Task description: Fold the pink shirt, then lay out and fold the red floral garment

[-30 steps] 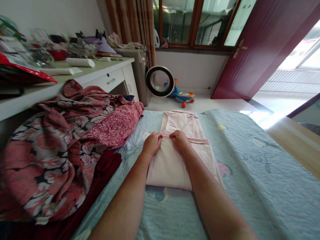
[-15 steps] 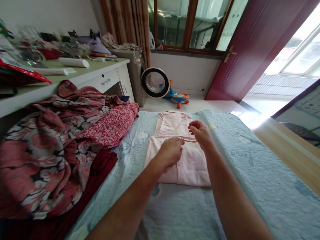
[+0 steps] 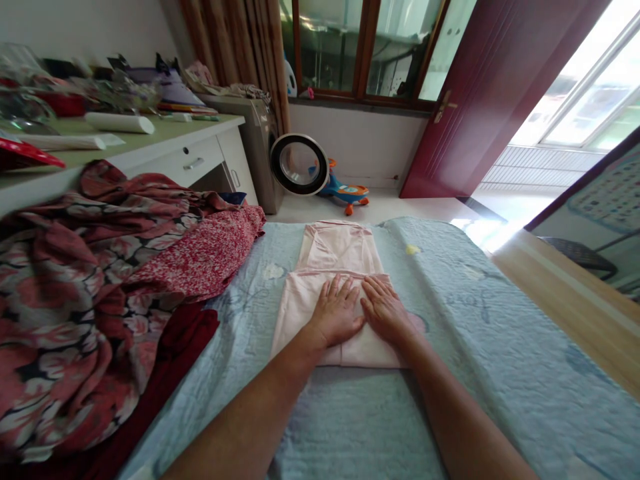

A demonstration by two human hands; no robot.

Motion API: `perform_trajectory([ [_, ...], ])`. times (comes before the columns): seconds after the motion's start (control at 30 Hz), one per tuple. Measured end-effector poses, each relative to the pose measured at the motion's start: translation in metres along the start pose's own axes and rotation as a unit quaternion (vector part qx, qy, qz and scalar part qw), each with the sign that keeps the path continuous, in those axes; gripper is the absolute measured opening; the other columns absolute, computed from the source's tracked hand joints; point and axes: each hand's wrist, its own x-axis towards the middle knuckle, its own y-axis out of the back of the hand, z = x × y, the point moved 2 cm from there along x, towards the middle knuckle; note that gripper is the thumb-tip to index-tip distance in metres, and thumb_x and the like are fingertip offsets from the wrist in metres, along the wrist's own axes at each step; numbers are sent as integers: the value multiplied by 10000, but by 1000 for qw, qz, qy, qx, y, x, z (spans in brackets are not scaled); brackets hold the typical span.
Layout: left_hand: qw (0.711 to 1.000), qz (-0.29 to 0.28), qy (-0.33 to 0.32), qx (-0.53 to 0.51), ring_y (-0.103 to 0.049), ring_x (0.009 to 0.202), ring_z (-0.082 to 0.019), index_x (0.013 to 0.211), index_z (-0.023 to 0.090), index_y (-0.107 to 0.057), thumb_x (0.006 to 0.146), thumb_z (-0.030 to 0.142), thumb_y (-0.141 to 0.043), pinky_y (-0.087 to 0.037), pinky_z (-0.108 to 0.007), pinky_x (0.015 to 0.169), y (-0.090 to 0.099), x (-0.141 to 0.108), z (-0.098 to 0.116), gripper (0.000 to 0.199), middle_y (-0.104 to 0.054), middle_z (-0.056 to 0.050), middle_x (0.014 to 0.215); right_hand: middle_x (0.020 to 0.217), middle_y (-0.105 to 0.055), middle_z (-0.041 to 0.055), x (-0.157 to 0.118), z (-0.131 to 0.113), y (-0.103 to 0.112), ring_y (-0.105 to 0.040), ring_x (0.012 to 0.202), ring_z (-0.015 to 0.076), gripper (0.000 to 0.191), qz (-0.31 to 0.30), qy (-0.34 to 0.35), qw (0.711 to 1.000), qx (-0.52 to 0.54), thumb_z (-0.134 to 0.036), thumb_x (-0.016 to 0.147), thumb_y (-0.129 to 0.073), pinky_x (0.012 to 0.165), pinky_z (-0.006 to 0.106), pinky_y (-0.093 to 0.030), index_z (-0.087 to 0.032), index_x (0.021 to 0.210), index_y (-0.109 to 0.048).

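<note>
A pale pink shirt (image 3: 300, 313) lies folded on the light blue bedspread (image 3: 350, 413). Its lower part is doubled over in a wide rectangle, and a narrower part with a V-shaped crease extends beyond it at the far side. My left hand (image 3: 337, 312) rests flat on the folded layer, fingers spread. Beside it my right hand (image 3: 386, 310) also lies flat on the cloth, fingers stretched forward. The thumbs are close together, and neither hand grasps anything.
A heap of floral red clothing (image 3: 105, 267) covers the bed's left side, with dark red cloth (image 3: 183, 340) beneath. Beyond stand a cluttered desk (image 3: 165, 150), a washing machine with its round door (image 3: 300, 165) open, a blue-orange ride-on toy (image 3: 347, 193) and a red door (image 3: 480, 93).
Both hands have come down flat onto the pink shirt, their curled fingers now straightened. My right hand moved nearer my left. The view has shifted slightly right.
</note>
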Motion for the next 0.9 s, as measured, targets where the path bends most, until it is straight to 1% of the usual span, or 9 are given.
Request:
perform_trajectory([
  [0.17,1000,-10,4,-4,-148,1493,-360,1441,241,-445,854,515,-531,-139,-585,1189,4,0,2,653,-302,-102,1596,1535,-410,97,3,8,-4,-301,1455,234,497,-15,-51,998,-29,-352,988,-381,1186,436,-226,-193,1451,-468],
  [0.27,1000,-18,10,-3,-187,1480,-373,1408,234,-474,817,507,-572,-172,-584,1181,8,1,2,659,-314,-103,1591,1562,-362,79,4,13,-5,-261,1471,261,528,-27,-90,995,-37,-408,989,-365,1183,482,-203,-213,1477,-429],
  [0.4,1000,-11,4,-2,-240,1455,-382,1342,244,-519,763,540,-611,-238,-597,1148,12,4,-2,657,-375,-92,1559,1589,-297,97,5,19,-5,-219,1481,298,584,-49,-125,990,-46,-445,983,-352,1176,542,-164,-171,1497,-387],
  [0.47,1000,-5,1,-4,-256,1445,-379,1334,254,-518,737,556,-630,-259,-600,1133,12,6,-4,679,-400,-87,1542,1583,-303,125,4,20,-3,-213,1480,313,601,-38,-140,988,-52,-452,970,-378,1171,558,-151,-142,1484,-400],
  [0.53,1000,-2,6,-6,-263,1439,-376,1375,252,-476,718,566,-642,-268,-597,1126,12,7,-7,747,-409,-96,1533,1560,-343,165,4,17,3,-230,1471,322,590,12,-152,987,-58,-421,949,-426,1167,563,-148,-110,1450,-441],
  [0.6,1000,-5,11,-10,-262,1437,-379,1433,244,-412,709,581,-640,-270,-592,1124,12,8,-9,831,-410,-107,1531,1514,-420,176,2,10,10,-291,1443,306,524,80,-128,988,-46,-339,922,-468,1168,528,-181,-103,1388,-509],
  [0.67,1000,-8,9,-12,-262,1432,-387,1460,239,-384,714,607,-620,-272,-587,1121,13,8,-10,864,-405,-104,1536,1440,-515,145,1,2,14,-400,1376,254,421,112,-56,992,0,-246,909,-456,1158,448,-257,-139,1291,-596],
  [0.77,1000,-5,-3,-9,-287,1410,-391,1444,238,-426,733,627,-584,-282,-571,1116,15,10,-9,826,-404,-86,1542,1350,-598,97,-1,-7,9,-503,1278,188,384,73,40,994,71,-202,933,-402,1124,355,-340,-181,1236,-637],
  [0.9,1000,-3,-3,0,-308,1390,-383,1432,244,-447,723,624,-588,-303,-552,1105,17,12,-9,817,-397,-65,1549,1410,-549,127,2,-3,-6,-444,1343,207,442,29,38,998,49,-213,945,-391,1158,387,-290,-135,1349,-552],
])
